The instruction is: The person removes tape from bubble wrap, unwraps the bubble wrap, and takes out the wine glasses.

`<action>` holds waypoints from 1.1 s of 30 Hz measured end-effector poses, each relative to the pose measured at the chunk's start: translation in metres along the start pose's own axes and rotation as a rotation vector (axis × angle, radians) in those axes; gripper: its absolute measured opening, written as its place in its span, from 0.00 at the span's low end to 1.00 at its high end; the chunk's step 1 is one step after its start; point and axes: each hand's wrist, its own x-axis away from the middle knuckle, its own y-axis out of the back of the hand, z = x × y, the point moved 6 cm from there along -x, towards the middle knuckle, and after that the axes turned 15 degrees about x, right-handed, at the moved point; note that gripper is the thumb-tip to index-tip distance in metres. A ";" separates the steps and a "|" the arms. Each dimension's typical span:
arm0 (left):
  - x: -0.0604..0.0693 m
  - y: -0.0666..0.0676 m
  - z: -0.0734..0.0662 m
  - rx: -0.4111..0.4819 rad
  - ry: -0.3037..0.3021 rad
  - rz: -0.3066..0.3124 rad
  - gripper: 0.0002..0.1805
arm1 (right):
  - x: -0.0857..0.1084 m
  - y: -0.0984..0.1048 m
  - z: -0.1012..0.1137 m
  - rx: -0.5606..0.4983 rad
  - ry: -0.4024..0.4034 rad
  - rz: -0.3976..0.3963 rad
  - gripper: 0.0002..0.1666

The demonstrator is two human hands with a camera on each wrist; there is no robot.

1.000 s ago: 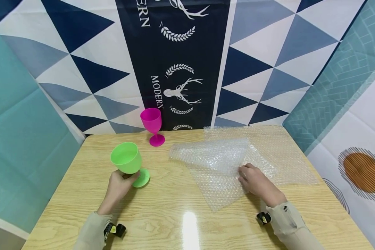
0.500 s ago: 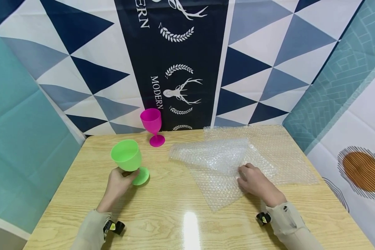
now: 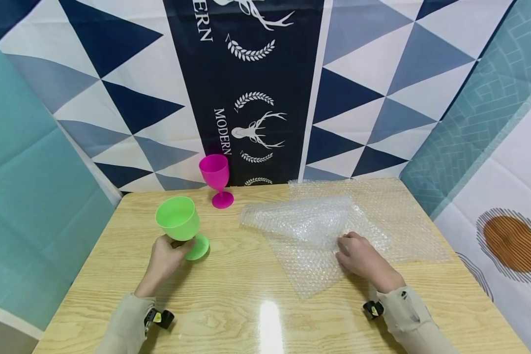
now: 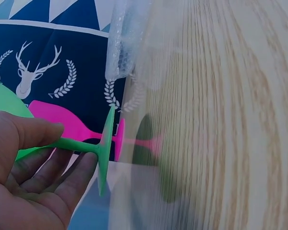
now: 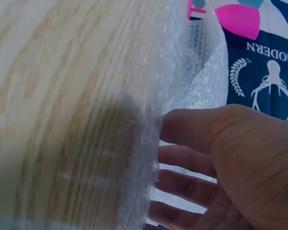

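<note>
My left hand (image 3: pixel 165 258) holds a green plastic goblet (image 3: pixel 177 219) by its stem, thumb on one side and fingers on the other. The goblet is tilted slightly, and its round foot (image 4: pixel 105 153) looks just off the tabletop in the left wrist view. With its fingertips, my right hand (image 3: pixel 360 255) rests on a loosely folded sheet of bubble wrap (image 3: pixel 305 246); thumb and fingers are spread apart along the wrap in the right wrist view. A pink goblet (image 3: pixel 215 172) stands upright behind the green one, near the table's back edge.
Another flat piece of bubble wrap (image 3: pixel 407 221) lies beneath and to the right, reaching the back edge. All of it is on a wood-grain table (image 3: pixel 230 314). Patterned cloth walls (image 3: pixel 256 98) enclose the back and sides.
The green goblet, in my left hand, has moved up slightly in the view and a little left. My right hand and the bubble wrap stay where they were.
</note>
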 end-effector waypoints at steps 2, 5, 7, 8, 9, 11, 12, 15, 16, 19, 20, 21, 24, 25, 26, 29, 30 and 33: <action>-0.001 0.000 0.000 -0.003 0.003 0.003 0.16 | 0.000 0.000 0.001 0.005 0.011 -0.009 0.18; -0.003 0.001 0.002 -0.013 0.007 -0.001 0.17 | 0.000 0.000 0.001 0.010 0.024 -0.015 0.18; -0.004 0.002 0.002 -0.023 0.004 -0.006 0.16 | 0.001 0.000 0.001 0.013 0.026 -0.013 0.18; -0.004 0.003 0.003 -0.027 0.002 -0.009 0.16 | 0.001 0.000 0.001 0.014 0.029 -0.010 0.17; -0.004 0.003 0.003 -0.029 -0.002 -0.012 0.16 | 0.001 0.000 0.001 0.015 0.030 -0.009 0.17; -0.005 0.004 0.003 -0.036 -0.010 -0.013 0.16 | 0.001 0.000 0.001 0.019 0.031 -0.010 0.16; -0.005 0.004 0.003 -0.040 -0.014 -0.014 0.16 | 0.001 0.001 0.002 0.024 0.035 -0.012 0.16; -0.006 0.005 0.003 -0.050 -0.020 -0.012 0.16 | 0.001 0.002 0.003 0.041 0.052 -0.026 0.13; -0.006 0.006 0.002 -0.053 -0.018 -0.013 0.16 | 0.001 0.002 0.003 0.047 0.059 -0.031 0.12; -0.008 0.009 0.000 -0.059 -0.011 -0.016 0.16 | 0.001 0.003 0.005 0.061 0.070 -0.039 0.12; -0.008 0.010 -0.001 -0.059 -0.006 -0.016 0.17 | 0.001 0.003 0.006 0.062 0.070 -0.038 0.12; -0.009 0.012 -0.002 -0.058 -0.004 -0.016 0.17 | 0.001 0.003 0.006 0.063 0.066 -0.036 0.13; -0.012 0.015 -0.004 -0.049 -0.010 -0.017 0.18 | 0.002 0.002 0.007 0.073 0.059 -0.024 0.15; -0.013 0.016 -0.005 -0.045 -0.011 -0.016 0.18 | 0.001 0.003 0.006 0.078 0.060 -0.024 0.15; -0.014 0.017 -0.006 -0.041 -0.011 -0.015 0.18 | 0.001 0.003 0.006 0.082 0.062 -0.024 0.16; -0.016 0.018 -0.007 -0.032 -0.015 -0.016 0.18 | 0.001 0.003 0.006 0.087 0.062 -0.022 0.17; -0.016 0.019 -0.007 -0.030 -0.013 -0.016 0.19 | 0.001 0.002 0.006 0.087 0.062 -0.020 0.18; -0.018 0.020 -0.006 -0.036 -0.008 -0.018 0.19 | 0.001 0.002 0.005 0.078 0.059 -0.009 0.18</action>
